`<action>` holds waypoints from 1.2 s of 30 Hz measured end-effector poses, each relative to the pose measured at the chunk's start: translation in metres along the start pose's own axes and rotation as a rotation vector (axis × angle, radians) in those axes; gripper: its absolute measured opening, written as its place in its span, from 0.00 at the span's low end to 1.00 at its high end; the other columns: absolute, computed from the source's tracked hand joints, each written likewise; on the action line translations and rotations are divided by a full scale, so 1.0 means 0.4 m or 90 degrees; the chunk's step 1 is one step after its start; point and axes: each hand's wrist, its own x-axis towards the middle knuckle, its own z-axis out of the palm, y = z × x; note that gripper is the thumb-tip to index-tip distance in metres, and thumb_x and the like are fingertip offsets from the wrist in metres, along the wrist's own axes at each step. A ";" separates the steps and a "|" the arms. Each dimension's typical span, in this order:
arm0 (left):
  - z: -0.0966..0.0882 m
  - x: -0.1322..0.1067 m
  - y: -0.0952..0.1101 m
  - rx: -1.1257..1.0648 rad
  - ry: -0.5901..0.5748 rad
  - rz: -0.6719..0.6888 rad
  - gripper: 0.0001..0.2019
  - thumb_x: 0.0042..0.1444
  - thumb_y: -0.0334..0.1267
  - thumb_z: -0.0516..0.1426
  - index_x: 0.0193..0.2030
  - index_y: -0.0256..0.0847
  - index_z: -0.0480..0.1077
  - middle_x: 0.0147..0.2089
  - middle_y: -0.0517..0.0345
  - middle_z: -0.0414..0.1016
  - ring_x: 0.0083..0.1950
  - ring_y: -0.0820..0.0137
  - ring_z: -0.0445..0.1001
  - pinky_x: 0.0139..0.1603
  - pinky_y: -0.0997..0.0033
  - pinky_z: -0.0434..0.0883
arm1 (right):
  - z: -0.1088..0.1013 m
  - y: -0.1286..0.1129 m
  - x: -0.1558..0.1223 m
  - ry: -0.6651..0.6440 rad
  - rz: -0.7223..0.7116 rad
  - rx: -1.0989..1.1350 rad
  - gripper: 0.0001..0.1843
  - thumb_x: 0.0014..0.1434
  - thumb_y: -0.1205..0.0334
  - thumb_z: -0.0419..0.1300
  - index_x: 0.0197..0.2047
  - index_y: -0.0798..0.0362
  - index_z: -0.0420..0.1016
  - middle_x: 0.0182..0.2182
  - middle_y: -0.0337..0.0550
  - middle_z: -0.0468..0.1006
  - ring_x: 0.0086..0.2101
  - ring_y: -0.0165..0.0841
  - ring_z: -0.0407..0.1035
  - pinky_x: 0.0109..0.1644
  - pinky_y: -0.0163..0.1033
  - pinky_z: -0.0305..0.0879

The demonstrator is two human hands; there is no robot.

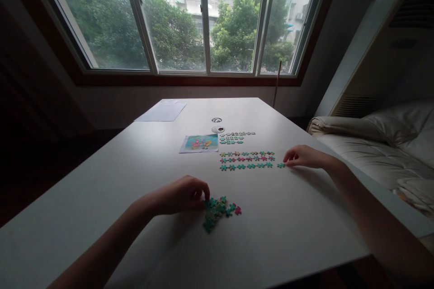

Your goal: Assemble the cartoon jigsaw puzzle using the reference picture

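My left hand rests on the white table with its fingers curled against a small heap of loose jigsaw pieces, mostly teal with one pink. My right hand lies further out to the right, fingers pinched at a single teal piece at the end of the nearest row. Three rows of sorted pieces stretch between the hands and the picture card. A shorter group of pieces lies beyond them.
A sheet of paper lies at the table's far left. A round cable hole and a small round lid sit near the card. A bed with pale bedding stands to the right, below a large window.
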 end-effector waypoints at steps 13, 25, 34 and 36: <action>-0.017 -0.012 -0.036 0.019 0.049 -0.055 0.06 0.50 0.40 0.55 0.30 0.40 0.69 0.30 0.61 0.67 0.30 0.72 0.64 0.30 0.76 0.62 | 0.043 -0.029 0.023 0.040 -0.026 -0.010 0.14 0.47 0.53 0.58 0.33 0.53 0.76 0.27 0.42 0.76 0.29 0.33 0.70 0.32 0.34 0.62; -0.026 -0.014 -0.012 -0.058 0.019 -0.026 0.05 0.51 0.36 0.55 0.29 0.38 0.67 0.28 0.62 0.67 0.30 0.74 0.65 0.30 0.77 0.63 | 0.039 -0.040 0.017 0.066 -0.053 -0.014 0.16 0.52 0.51 0.55 0.34 0.55 0.74 0.26 0.42 0.75 0.28 0.32 0.69 0.32 0.34 0.61; 0.033 0.052 0.014 -0.409 0.234 -0.085 0.11 0.46 0.42 0.60 0.29 0.36 0.67 0.25 0.63 0.66 0.26 0.76 0.63 0.25 0.78 0.61 | 0.120 -0.208 0.019 0.199 -0.203 -0.079 0.08 0.56 0.59 0.55 0.32 0.52 0.74 0.26 0.39 0.75 0.26 0.28 0.66 0.31 0.32 0.59; 0.054 0.069 0.029 -0.454 0.249 -0.091 0.12 0.46 0.42 0.60 0.29 0.35 0.68 0.25 0.62 0.66 0.25 0.76 0.63 0.24 0.78 0.61 | 0.162 -0.265 0.013 0.232 -0.273 -0.099 0.07 0.56 0.61 0.55 0.32 0.51 0.74 0.28 0.38 0.76 0.27 0.27 0.67 0.34 0.33 0.59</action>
